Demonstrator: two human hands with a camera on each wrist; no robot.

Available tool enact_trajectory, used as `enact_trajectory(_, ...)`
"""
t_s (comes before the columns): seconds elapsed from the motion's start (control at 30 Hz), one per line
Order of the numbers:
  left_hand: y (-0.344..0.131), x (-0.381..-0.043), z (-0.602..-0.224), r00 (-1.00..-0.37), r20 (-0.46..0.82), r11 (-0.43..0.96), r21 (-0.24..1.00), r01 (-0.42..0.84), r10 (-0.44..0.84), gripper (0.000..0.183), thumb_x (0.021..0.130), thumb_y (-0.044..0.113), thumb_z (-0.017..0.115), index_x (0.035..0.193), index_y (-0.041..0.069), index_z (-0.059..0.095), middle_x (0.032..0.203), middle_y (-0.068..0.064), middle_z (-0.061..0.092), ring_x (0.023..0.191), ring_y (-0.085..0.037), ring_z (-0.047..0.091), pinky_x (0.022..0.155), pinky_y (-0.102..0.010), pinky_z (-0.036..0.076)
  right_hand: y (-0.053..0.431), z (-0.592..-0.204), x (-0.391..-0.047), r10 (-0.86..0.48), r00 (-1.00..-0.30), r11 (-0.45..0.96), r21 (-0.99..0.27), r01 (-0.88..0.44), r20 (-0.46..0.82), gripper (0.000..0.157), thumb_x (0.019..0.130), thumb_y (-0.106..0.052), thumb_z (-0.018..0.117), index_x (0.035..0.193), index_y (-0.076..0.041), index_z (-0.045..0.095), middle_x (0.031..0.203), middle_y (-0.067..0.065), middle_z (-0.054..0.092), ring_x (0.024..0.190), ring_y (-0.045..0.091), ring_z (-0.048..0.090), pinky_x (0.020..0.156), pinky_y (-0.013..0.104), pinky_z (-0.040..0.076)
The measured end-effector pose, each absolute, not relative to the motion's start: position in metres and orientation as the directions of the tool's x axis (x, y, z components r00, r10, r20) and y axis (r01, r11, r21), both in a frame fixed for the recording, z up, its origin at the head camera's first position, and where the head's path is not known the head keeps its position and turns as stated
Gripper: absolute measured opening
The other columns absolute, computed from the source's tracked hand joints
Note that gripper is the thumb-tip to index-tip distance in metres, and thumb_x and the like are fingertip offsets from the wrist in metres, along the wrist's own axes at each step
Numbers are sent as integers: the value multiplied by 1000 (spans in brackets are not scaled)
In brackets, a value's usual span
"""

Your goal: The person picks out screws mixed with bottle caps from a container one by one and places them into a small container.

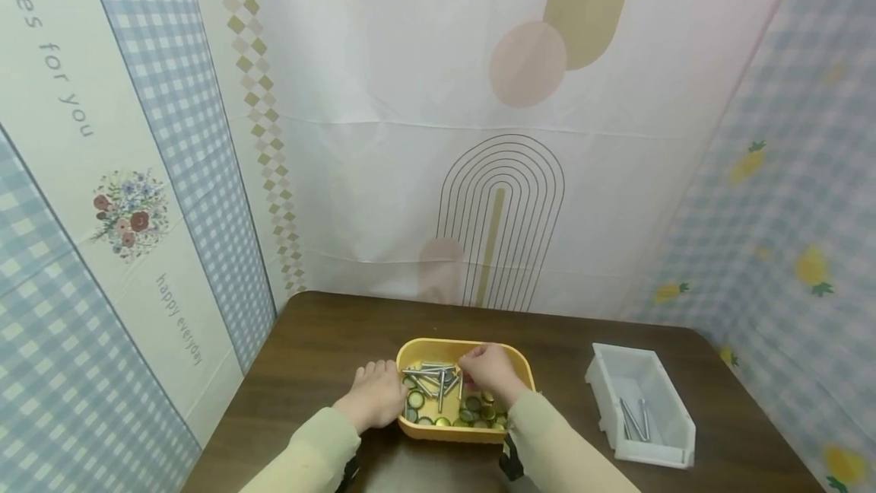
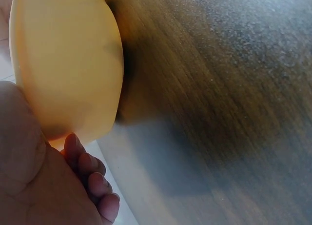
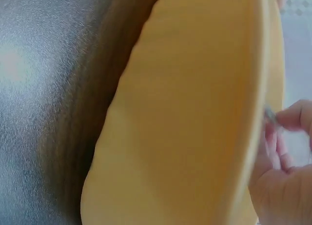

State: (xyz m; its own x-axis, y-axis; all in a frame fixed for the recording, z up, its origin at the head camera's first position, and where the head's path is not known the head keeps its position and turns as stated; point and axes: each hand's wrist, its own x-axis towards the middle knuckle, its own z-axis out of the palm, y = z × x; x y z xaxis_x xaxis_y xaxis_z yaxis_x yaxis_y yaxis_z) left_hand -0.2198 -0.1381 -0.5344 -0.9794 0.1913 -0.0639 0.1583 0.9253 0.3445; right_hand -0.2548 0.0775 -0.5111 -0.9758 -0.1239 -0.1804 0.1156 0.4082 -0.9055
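Observation:
A yellow plastic bin stands near the front of the table, with silver metal bolts and gold bottle caps loose inside. My left hand holds the bin's left end; in the left wrist view its curled fingers lie against the outer wall. My right hand reaches over the bin's right part. Between its thumb and forefinger it pinches a thin silver bolt, seen in the right wrist view as a small blurred grey piece. The bin's rim hides the rest of that bolt there.
To the right on the brown wooden table stands a white open-front bin with a few silver bolts lying in it. Patterned cloth hangs behind the table and on both sides.

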Motion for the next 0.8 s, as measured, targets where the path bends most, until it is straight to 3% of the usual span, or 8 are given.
enact_trajectory(0.13, -139, -220, -534, -980, -57, 927, 340, 159, 189, 33, 95, 27, 49, 105, -5, 52, 93, -14, 49, 90, -31, 45, 85, -51, 33, 83, -508, -257, -155, -967, 357, -924, 137, -204, 16, 89, -4, 58, 97, 9, 60, 88, 19, 62, 70, 21, 63, 66, 34, 56)
enact_trajectory(0.4, -137, -220, -536, -978, -67, 921, 354, 163, 199, 34, 95, 27, 49, 106, -4, 52, 94, -13, 49, 91, -31, 44, 86, -51, 33, 104, -514, -262, -182, -952, 284, -940, 190, -247, 27, 94, -8, 59, 110, 14, 60, 94, 23, 65, 73, 21, 66, 70, 35, 56)
enact_trajectory(0.63, -138, -220, -535, -977, -72, 924, 346, 163, 199, 33, 95, 28, 49, 106, -4, 52, 92, -12, 47, 89, -30, 43, 85, -50, 33, 127, -511, -266, -116, -960, 299, -931, 211, -255, 27, 93, -13, 64, 107, 10, 66, 88, 14, 65, 69, 17, 63, 71, 38, 55)
enact_trajectory(0.8, -139, -220, -533, -977, -80, 923, 351, 157, 197, 33, 95, 27, 49, 106, -4, 52, 91, -11, 46, 89, -29, 43, 85, -50, 33, 140, -501, -267, -95, -963, 285, -934, 215, -251, 26, 93, -11, 64, 106, 11, 65, 90, 17, 65, 70, 17, 64, 71, 39, 55)
